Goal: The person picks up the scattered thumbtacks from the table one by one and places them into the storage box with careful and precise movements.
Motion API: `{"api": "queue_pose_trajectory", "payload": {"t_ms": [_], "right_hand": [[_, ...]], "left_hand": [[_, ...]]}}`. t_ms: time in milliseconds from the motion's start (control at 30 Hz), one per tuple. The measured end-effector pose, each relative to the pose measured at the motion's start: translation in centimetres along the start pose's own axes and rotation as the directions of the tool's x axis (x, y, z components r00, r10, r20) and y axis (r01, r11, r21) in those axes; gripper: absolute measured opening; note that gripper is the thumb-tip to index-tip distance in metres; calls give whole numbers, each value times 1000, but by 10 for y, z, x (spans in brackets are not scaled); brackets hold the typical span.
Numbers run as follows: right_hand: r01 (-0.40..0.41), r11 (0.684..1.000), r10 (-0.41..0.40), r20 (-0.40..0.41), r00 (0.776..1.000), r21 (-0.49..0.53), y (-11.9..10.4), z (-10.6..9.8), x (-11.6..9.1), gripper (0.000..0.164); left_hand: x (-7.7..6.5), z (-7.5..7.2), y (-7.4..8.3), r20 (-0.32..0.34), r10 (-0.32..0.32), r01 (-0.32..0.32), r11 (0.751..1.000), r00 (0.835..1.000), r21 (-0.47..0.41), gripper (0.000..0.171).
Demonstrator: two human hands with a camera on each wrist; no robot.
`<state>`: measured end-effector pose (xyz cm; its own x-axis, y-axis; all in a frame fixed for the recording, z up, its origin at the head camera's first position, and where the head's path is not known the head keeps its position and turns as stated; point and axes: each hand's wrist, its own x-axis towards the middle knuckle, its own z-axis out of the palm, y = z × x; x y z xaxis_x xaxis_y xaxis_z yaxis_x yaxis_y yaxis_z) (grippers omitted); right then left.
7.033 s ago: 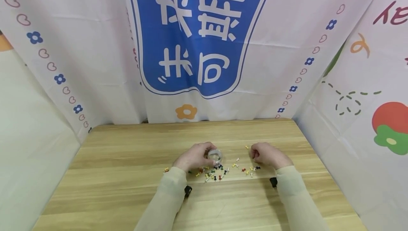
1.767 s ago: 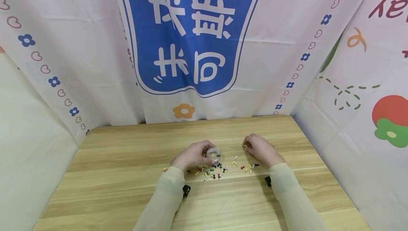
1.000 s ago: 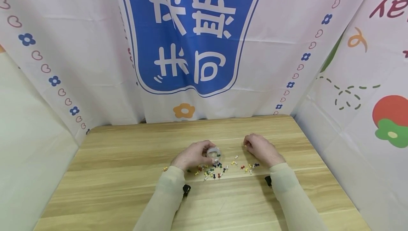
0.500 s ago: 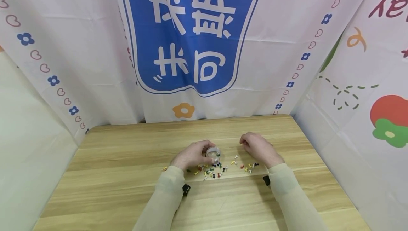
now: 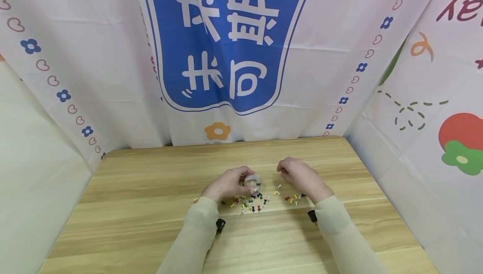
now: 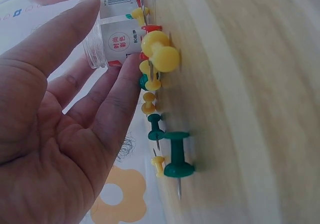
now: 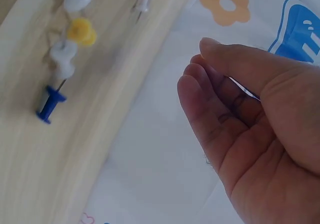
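My left hand (image 5: 227, 183) grips a small clear jar (image 5: 253, 179) on the table, thumb on the near side and fingers round the back. A white paper label (image 6: 121, 39) shows through the jar wall, and a few push pins, one green, are visible at it. My right hand (image 5: 300, 176) is above the table right of the jar, pinching a yellow push pin (image 5: 279, 172) between thumb and fingertips. In the right wrist view the fingers hide that pin. Several loose push pins (image 5: 249, 205) in mixed colours lie in front of the jar.
A second group of push pins (image 5: 292, 199) lies below my right hand, with white and yellow pins (image 5: 277, 193) between the groups. One yellow pin (image 5: 195, 200) lies left of my left wrist. A printed curtain (image 5: 309, 76) hangs behind the wooden table (image 5: 151, 223).
My right hand has picked up the yellow push pin from the back right of the table and carries it left, nearer the jar. My left hand keeps its hold on the jar.
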<state>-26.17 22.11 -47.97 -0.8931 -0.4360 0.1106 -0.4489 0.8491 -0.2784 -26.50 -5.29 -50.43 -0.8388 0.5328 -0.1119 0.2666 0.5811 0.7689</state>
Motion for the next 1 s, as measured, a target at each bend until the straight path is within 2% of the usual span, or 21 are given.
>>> {"api": "queue_pose_trajectory", "payload": {"t_ms": [300,767,1000], "right_hand": [[60,998,-59,-37,998,15,-17,1,-1,17],[136,990,-137,-46,989,-30,-35,10,2,17],[155,988,-155,-31,987,-27,-40,18,4,19]], "left_hand": [[0,0,0,2,4,-4,1000,1000,-1,55],[0,-1,-1,-4,38,-38,999,999,18,54],[0,-1,-1,8,25,-25,1000,1000,11,52]]}}
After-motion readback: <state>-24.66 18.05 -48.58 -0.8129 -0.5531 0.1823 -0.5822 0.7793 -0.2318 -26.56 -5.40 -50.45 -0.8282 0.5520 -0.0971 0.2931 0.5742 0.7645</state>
